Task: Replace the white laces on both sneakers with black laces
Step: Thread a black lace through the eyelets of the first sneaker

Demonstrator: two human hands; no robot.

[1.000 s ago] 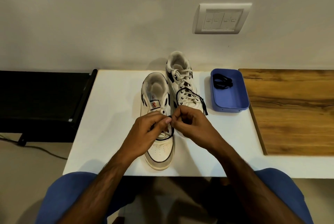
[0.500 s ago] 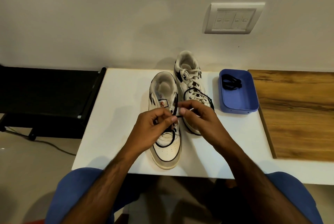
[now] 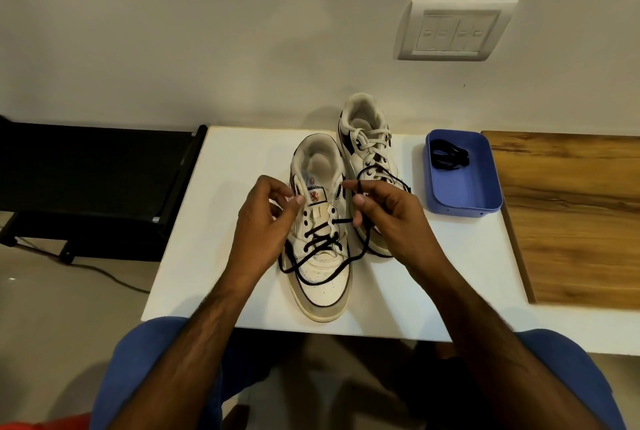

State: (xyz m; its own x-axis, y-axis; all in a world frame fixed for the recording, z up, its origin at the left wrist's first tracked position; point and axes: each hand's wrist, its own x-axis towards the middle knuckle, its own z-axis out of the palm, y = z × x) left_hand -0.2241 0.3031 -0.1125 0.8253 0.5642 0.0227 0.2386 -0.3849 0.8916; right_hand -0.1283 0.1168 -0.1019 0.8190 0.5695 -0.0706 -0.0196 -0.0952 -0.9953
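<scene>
The hands have drawn apart since a moment ago, when they were bunched together over the eyelets; the black cord lace (image 3: 325, 242) now runs taut out of an eyelet on the near white leather sneaker (image 3: 320, 239), which suggests one more crossing has just been pulled through, with only the lower eyelets threaded and the upper ones bare; the right hand (image 3: 384, 214) pinches the lace between thumb and fingers, a loop riding over its raised forefinger, wrist angled in from the right; the left hand (image 3: 266, 218) sits at the sneaker's left side beside the tongue, fingers curled with thumb meeting fingertips, though whether it holds the other lace end I cannot tell; this sneaker stands mid-tabletop (image 3: 214, 221), toe toward the near edge; the second white sneaker (image 3: 367, 145), nearer the far edge, is still white-laced; a spare black lace (image 3: 448, 155) lies in the blue plastic tray (image 3: 460, 194) toward the right edge.
</scene>
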